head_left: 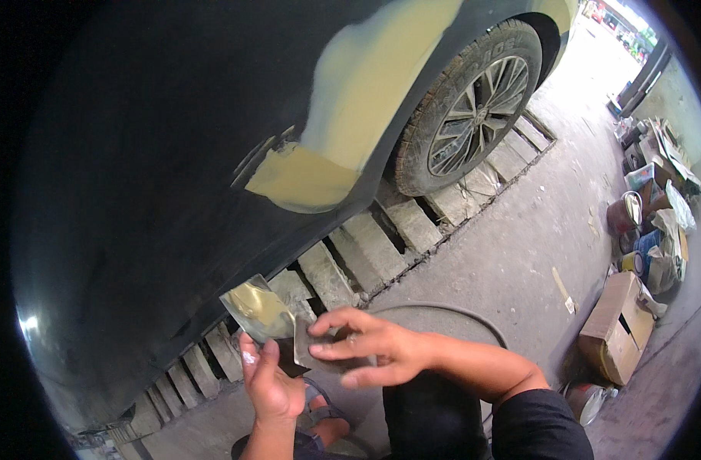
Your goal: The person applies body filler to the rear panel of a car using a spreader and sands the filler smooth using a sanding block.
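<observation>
My left hand [274, 387] grips a flat metal putty plate [278, 330] from below, its thumb along the near edge. Glossy yellow body filler [257, 301] is spread over the plate's upper part. In my right hand [377, 349] is a thin grey putty spreader [302, 345], pinched at its near side with the fingers stretched along it. The spreader's edge is beside the plate's right edge; whether they touch I cannot tell. Beyond both hands is a dark car body [174, 176], with dried yellow filler [308, 178] on its lower panel and up around the wheel arch.
The car's wheel [473, 107] stands on a slatted concrete grating [373, 241]. A hose [458, 309] curves over the floor behind my right forearm. Along the right wall are a cardboard box [615, 330], a red bucket [623, 213] and several cans and bags.
</observation>
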The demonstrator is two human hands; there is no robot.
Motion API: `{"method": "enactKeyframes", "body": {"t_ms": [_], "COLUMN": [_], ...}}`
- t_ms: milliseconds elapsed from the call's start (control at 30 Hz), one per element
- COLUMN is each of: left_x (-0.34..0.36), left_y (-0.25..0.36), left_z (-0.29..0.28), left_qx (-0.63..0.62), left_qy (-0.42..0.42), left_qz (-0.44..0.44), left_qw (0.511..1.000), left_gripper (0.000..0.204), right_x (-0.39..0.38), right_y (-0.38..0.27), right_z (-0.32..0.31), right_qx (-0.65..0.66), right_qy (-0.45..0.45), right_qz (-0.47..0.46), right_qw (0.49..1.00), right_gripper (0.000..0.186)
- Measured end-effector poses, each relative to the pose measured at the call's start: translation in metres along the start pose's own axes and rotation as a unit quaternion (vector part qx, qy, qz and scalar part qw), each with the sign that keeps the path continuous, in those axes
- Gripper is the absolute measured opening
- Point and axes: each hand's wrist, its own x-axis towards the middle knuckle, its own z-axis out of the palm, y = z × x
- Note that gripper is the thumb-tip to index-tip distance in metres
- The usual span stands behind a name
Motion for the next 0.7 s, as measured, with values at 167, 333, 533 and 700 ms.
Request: {"method": "enactKeyframes", "body": {"t_ms": [167, 333, 533, 700], "left_x": [0.002, 0.001, -0.005, -0.001], "left_y": [0.013, 0.014, 0.019, 0.015], "left_z": [0.020, 0.021, 0.026, 0.017], "left_qx": [0.031, 0.056, 0.090, 0.107], "left_qy": [-0.083, -0.063, -0.071, -0.070], "left_qz": [0.066, 0.059, 0.068, 0.059], "left_qw": [0.994, 0.995, 0.991, 0.990], "left_gripper": [0.042, 0.044, 0.040, 0.040], "right_x": [-0.043, -0.037, -0.016, -0.006], "right_y": [0.037, 0.061, 0.083, 0.099], "right_z": [-0.025, -0.072, -0.124, -0.125], "right_qx": [-0.353, -0.593, -0.672, -0.689], "right_qy": [0.011, 0.262, 0.301, 0.284], "right_qz": [0.073, 0.170, 0.119, 0.094], "right_qw": [0.933, 0.742, 0.666, 0.660], "right_gripper": [0.055, 0.059, 0.055, 0.055]}}
